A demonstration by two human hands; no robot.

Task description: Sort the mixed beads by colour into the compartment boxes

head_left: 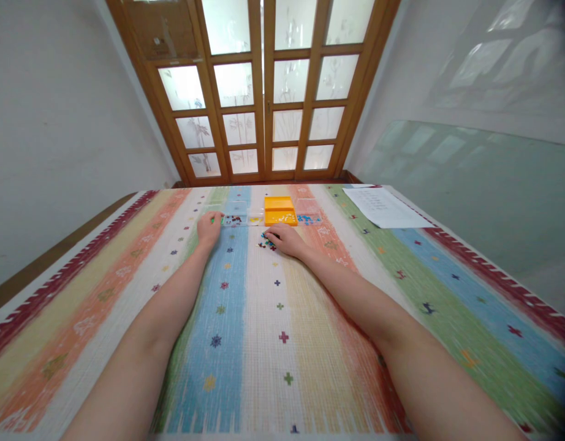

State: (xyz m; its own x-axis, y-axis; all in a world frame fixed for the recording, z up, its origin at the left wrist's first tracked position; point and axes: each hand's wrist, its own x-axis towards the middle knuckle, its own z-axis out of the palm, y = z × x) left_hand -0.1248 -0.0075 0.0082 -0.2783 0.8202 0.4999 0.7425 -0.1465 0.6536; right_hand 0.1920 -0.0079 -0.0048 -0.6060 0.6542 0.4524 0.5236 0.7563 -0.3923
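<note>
at my twelve o'clock lies a loose pile of tiny mixed-colour pieces (266, 244). from it, i see an open orange box (279, 203) at one o'clock holding white pieces (285, 218); in clear boxes (305, 206), dark red pieces (236, 219) sit at ten, yellow pieces (255, 219) at eleven, blue pieces (306, 218) at two.
</note>
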